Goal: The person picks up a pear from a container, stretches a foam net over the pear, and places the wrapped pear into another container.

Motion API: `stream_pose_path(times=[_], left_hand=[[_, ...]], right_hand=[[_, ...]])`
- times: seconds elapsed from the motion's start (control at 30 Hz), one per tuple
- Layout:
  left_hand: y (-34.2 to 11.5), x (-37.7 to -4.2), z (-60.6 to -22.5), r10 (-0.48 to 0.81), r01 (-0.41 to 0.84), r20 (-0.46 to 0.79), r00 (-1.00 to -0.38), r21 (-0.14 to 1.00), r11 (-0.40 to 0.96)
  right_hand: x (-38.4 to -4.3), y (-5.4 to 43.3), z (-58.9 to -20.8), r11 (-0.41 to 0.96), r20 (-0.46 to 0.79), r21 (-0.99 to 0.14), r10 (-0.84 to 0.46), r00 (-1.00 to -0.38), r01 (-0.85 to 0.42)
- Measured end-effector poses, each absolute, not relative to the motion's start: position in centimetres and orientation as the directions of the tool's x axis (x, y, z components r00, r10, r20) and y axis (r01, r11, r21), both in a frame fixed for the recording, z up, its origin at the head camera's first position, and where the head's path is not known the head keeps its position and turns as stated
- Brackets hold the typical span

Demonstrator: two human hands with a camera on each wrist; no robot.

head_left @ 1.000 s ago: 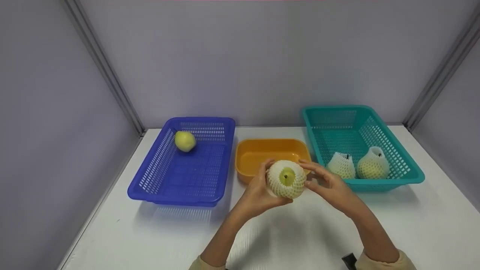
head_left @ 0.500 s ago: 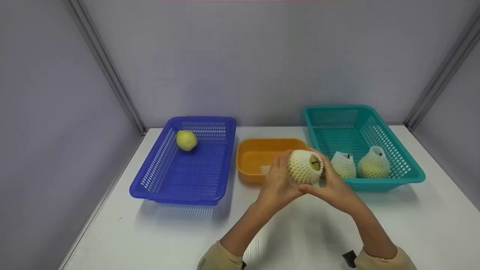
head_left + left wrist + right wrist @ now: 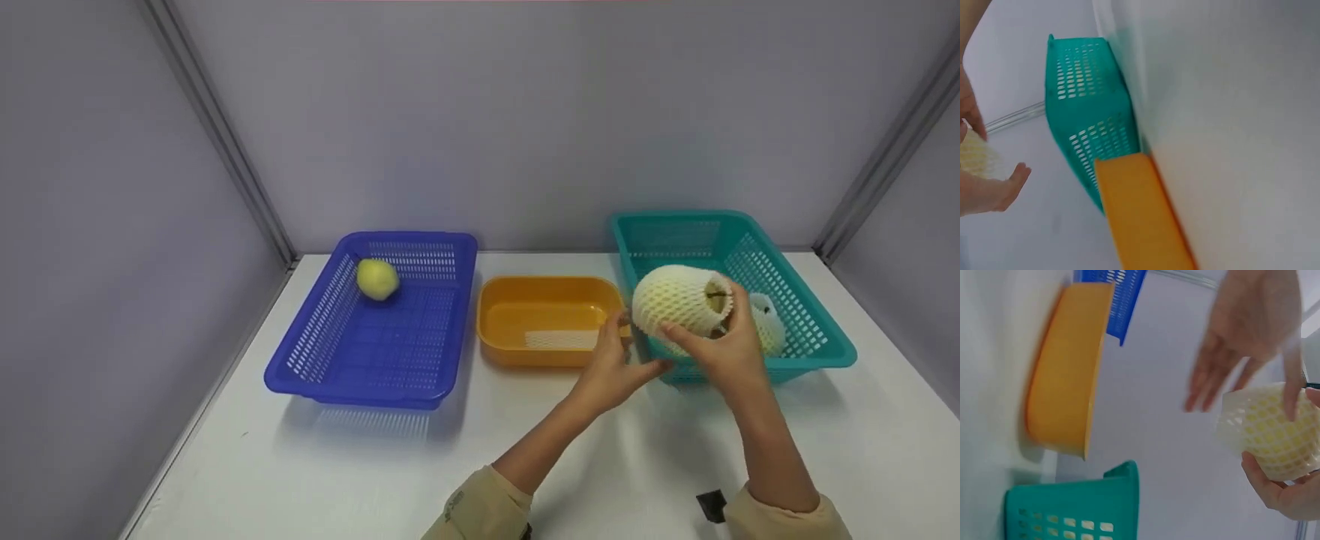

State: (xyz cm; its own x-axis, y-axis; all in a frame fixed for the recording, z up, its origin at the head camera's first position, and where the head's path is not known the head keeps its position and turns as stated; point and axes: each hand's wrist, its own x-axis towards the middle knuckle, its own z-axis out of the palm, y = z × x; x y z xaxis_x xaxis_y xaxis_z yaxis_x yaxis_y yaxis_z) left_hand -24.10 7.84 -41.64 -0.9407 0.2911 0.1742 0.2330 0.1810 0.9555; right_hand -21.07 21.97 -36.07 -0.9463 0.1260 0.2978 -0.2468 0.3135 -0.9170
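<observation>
My right hand [image 3: 735, 349] grips a pear in a white foam net [image 3: 675, 300], its stem end facing right, above the near left part of the teal basket [image 3: 817, 304]. Just left of that pear is my left hand [image 3: 615, 375], fingers and thumb spread apart and holding nothing. In the right wrist view the foam net [image 3: 1278, 427] is gripped from the right, with the left hand [image 3: 1252, 320] alongside. Behind the right hand, another netted pear [image 3: 769, 330] shows partly in the basket; a further one is mostly hidden by the held pear.
An orange tub [image 3: 551, 285] stands in the middle, with a flat white foam net [image 3: 561, 340] in it. To the left, a blue basket [image 3: 375, 394] holds one bare yellow pear [image 3: 377, 279]. Grey walls [image 3: 480, 127] enclose the white table [image 3: 360, 480].
The netted pear has moved right, from in front of the orange tub to over the teal basket. Both hands held it half a second ago; my left hand has since let go.
</observation>
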Motion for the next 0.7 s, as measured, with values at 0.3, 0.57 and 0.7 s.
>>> stream_pose_path(times=[0.3, 0.57, 0.7], left_hand=[[12.1, -26.8, -43.9, 0.251, -0.283, -0.26, -0.932, 0.957, -0.058], [14.7, -28.0, -45.0, 0.119, -0.369, -0.35, -0.929, 0.9, -0.233], [15.0, -28.0, -45.2, 0.098, -0.381, -0.368, -0.925, 0.882, -0.277]], right_hand=[[-20.6, 23.9, -34.6, 0.111, 0.324, -0.946, 0.289, -0.901, -0.305], [-21.3, 24.6, -34.0, 0.118, 0.311, -0.95, 0.305, -0.9, -0.289], [-22.0, 25.2, -33.4, 0.105, 0.331, -0.944, 0.296, -0.896, -0.314]])
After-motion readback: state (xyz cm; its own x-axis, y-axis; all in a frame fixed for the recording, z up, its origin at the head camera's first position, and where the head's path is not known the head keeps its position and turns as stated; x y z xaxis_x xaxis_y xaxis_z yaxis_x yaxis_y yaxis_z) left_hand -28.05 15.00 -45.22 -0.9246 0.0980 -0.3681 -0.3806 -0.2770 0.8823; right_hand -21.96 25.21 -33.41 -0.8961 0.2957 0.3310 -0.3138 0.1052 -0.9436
